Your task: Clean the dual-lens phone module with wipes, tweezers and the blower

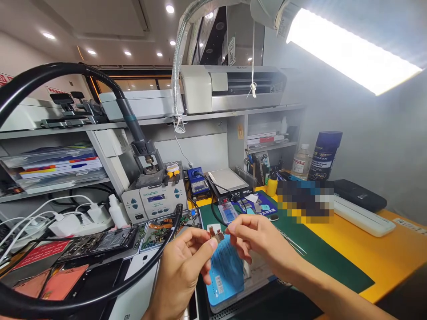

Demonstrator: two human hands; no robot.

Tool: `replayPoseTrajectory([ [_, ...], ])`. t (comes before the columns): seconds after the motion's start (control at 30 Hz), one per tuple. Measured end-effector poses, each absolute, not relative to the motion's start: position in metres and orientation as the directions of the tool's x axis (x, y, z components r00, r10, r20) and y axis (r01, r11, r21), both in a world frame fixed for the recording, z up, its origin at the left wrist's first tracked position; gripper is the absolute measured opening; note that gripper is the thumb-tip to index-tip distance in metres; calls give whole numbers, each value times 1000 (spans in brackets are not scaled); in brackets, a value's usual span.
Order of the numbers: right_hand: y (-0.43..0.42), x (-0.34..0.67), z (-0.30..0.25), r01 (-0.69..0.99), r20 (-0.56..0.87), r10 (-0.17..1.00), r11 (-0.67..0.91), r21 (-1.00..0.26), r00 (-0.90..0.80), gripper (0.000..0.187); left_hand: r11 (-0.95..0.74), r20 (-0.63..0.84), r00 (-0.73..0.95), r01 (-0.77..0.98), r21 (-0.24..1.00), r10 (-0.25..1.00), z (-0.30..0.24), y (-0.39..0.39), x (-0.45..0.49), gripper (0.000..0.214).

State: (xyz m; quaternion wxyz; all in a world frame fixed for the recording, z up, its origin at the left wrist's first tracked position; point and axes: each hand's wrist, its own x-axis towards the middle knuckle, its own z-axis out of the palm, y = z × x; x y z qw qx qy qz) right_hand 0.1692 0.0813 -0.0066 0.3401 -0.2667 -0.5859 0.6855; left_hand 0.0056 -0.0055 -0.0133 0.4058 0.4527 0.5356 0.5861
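My left hand [182, 266] pinches a small brown flex cable [217, 234] with little connector ends between thumb and fingertips. Close at its right side is my right hand [258, 238], thumb and forefinger pressed together. Whether those fingertips grip the cable's edge or something tiny cannot be made out. Below both hands lies a light blue packet [224, 273] with a barcode label, on top of a clear-edged case. The green mat [328, 262] runs under this area, and thin metal tweezers [292, 241] rest on it beyond my right wrist.
A black hose [133, 284] loops across the left front. Behind stand a hot-air station [156, 200], a small blue unit [199, 182] and a flat heating plate [228, 180]. Opened phones and boards [110, 242] crowd the left. A bottle [301, 162] and blue spray can [324, 155] stand back right.
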Motion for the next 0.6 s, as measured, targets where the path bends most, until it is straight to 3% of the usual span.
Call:
replayPoseTrajectory([
  [0.13, 79, 172, -3, -120, 132, 803, 76, -990, -581, 26, -75, 70, -247, -14, 997, 967, -13, -5, 5, 27],
  [0.37, 74, 173, 0, -16, 120, 782, 139, -990, -611, 23, -97, 112, -248, 74, 993, 962, -10, -6, 5, 25],
  [0.5, 76, 172, -1, -10, 163, 776, 198, -980, -609, 21, -190, 266, -277, 271, 944, 923, -13, -9, 6, 19],
  [0.6, 74, 172, -4, -56, 303, 764, 332, -942, -570, 16, -305, 455, -285, 444, 843, 843, -16, -10, 7, 7],
])
